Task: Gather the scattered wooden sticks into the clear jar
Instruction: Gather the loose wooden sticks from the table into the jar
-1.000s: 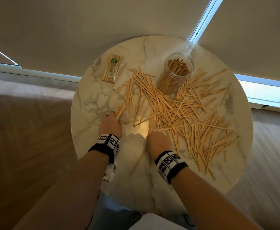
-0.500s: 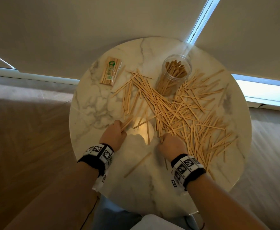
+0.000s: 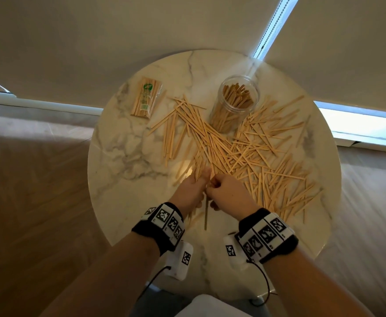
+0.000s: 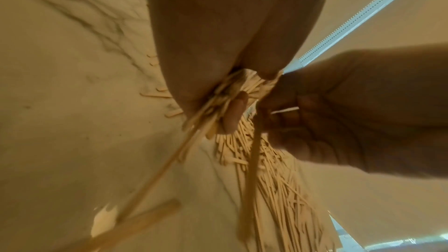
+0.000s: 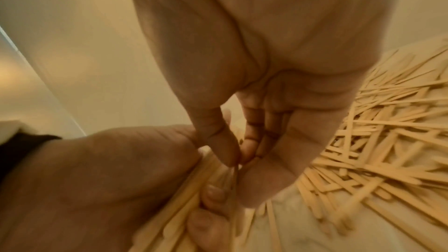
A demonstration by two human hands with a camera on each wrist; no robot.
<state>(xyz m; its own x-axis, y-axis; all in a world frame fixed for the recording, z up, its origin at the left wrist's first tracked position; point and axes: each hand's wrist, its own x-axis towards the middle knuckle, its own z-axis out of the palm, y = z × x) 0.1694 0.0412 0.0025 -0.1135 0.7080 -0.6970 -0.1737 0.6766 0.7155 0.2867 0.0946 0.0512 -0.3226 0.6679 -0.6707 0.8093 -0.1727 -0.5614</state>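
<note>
Several flat wooden sticks (image 3: 259,154) lie scattered over the round marble table (image 3: 123,161). The clear jar (image 3: 235,104) stands upright at the back with sticks inside. My two hands meet at the near edge of the pile. My left hand (image 3: 203,178) grips a bundle of sticks (image 4: 213,106), its fingers curled round them. My right hand (image 3: 213,184) is right against it, thumb and fingers (image 5: 226,152) pinching sticks at the bundle (image 5: 184,200). One stick (image 3: 206,213) lies below the hands.
A sealed packet of sticks (image 3: 147,98) lies at the table's back left. Pale blinds and a window strip (image 3: 273,24) stand behind the table. Wooden floor is on the left, and a pale covering is on the right.
My hands were apart on the table near the pile's edge. They have now come together at the middle, and the left hand holds a gathered bundle.
</note>
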